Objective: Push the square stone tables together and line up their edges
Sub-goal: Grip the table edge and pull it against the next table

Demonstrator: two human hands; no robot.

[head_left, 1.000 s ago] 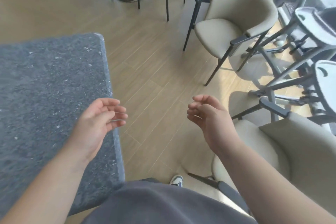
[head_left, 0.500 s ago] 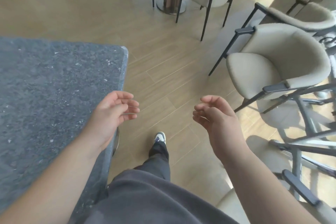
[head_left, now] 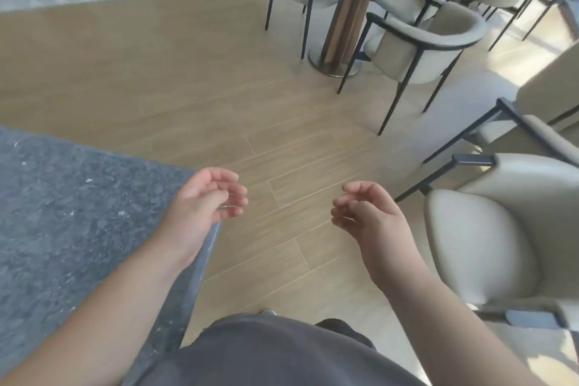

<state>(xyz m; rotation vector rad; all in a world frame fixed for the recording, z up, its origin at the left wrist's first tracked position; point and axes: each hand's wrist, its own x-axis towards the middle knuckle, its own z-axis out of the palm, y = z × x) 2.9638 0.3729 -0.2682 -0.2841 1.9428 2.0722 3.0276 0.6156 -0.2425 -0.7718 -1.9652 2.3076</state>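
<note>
Wood floor (head_left: 188, 88); stone table (head_left: 62, 213) under left hand (head_left: 203, 200).

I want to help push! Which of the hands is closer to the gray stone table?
Left. The left hand hangs just over the gray stone table's corner; the right hand is off over the floor.
</note>
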